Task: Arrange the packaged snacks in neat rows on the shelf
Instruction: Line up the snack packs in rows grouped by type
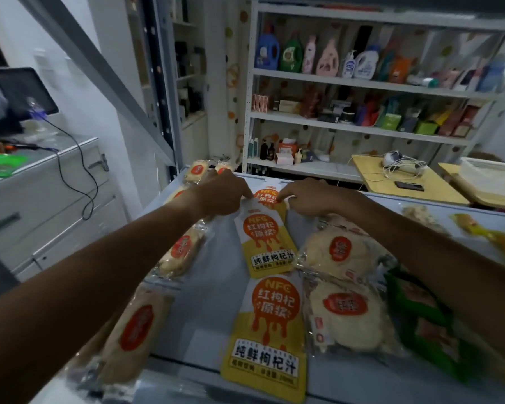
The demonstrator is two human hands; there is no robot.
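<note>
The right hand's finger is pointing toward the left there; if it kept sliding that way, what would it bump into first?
Most likely the left hand. The right hand points leftward across the farthest yellow juice pouch, and the left hand's fingertips rest on that same pouch close by. Depth is hard to judge here.

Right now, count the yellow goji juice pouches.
3, in one column: nearest pouch, middle pouch, far pouch under both hands' fingertips. Arms may hide others.

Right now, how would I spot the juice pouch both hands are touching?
Start at the pale grey shelf top and follow its middle column of yellow-and-white pouches with orange blobs. The middle pouch lies tilted, its top edge under the left hand and right hand; its neighbours lie straighter.
</note>
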